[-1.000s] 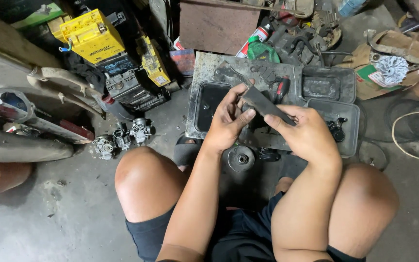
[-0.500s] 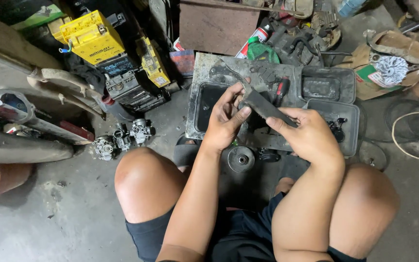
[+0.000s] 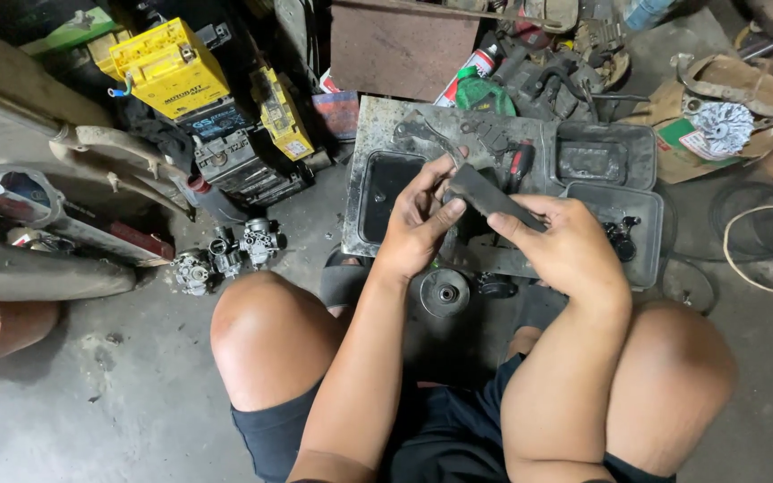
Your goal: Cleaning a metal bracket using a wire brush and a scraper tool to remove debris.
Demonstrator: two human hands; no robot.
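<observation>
right hand (image 3: 574, 255) pinches flat dark grey strip (image 3: 492, 199), matte, worn, tilted toward 10 o'clock; left hand (image 3: 418, 224) closed on its upper end. strip held above grimy black trays (image 3: 606, 156) at 12 o'clock.

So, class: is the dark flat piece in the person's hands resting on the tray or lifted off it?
Lifted. Both the left hand and right hand grip the dark piece by its ends, above the tray.

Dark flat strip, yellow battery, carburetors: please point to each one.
Dark flat strip (image 3: 487, 199), head view, on its middle between both hands.
Yellow battery (image 3: 169, 69), head view, on its top face.
Carburetors (image 3: 225, 255), head view, on the middle one.
</observation>
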